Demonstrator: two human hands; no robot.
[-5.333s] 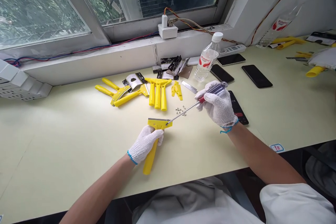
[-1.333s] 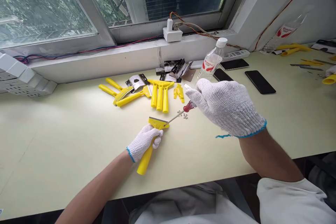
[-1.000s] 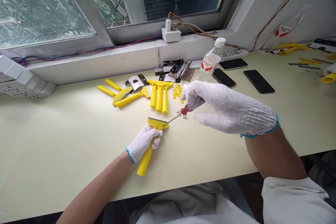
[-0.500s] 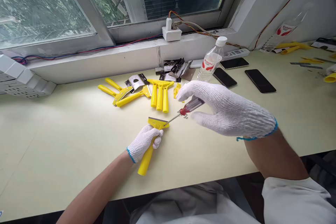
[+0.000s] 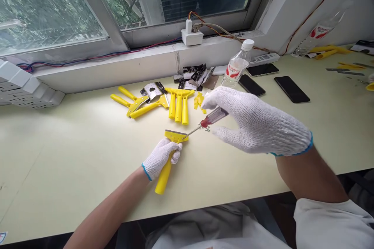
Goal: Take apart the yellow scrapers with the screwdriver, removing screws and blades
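Note:
My left hand (image 5: 163, 156), in a white knitted glove, is wrapped round the neck of a yellow scraper (image 5: 163, 179) with its bladed head pointing away from me. A screwdriver (image 5: 216, 115) with a clear and red handle slants down to the left, its tip at a screw on the right of the scraper's head. Around that handle is my gloved right hand (image 5: 251, 124), thumb and fingers apart, the handle's end against the palm. Small screws (image 5: 207, 128) lie beneath the handle.
Yellow scrapers (image 5: 179, 105), small yellow parts (image 5: 200, 103) and black packaging (image 5: 194, 76) lie behind the hands. A water bottle (image 5: 236, 66) stands behind my right hand. Several phones, one of them a black phone (image 5: 291, 89), lie to the right. A white power adapter (image 5: 192, 37) sits on the ledge.
My right hand's fingers have shifted slightly around the screwdriver handle. The tip remains at the scraper's screw, and my left hand keeps its hold.

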